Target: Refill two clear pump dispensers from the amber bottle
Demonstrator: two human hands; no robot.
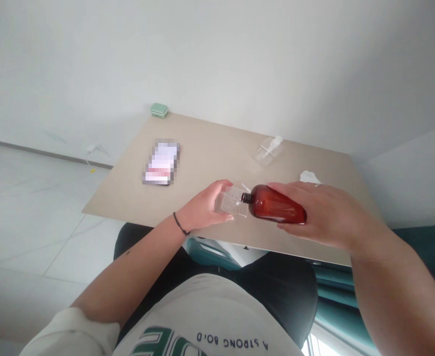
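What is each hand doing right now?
Left hand: closed, holding a clear square bottle.
Right hand: closed, holding an amber plastic bottle.

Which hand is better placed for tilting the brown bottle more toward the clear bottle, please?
Right, most likely. The right hand already wraps the brown bottle, whose open neck points at the clear bottle. The left hand is busy holding that clear bottle.
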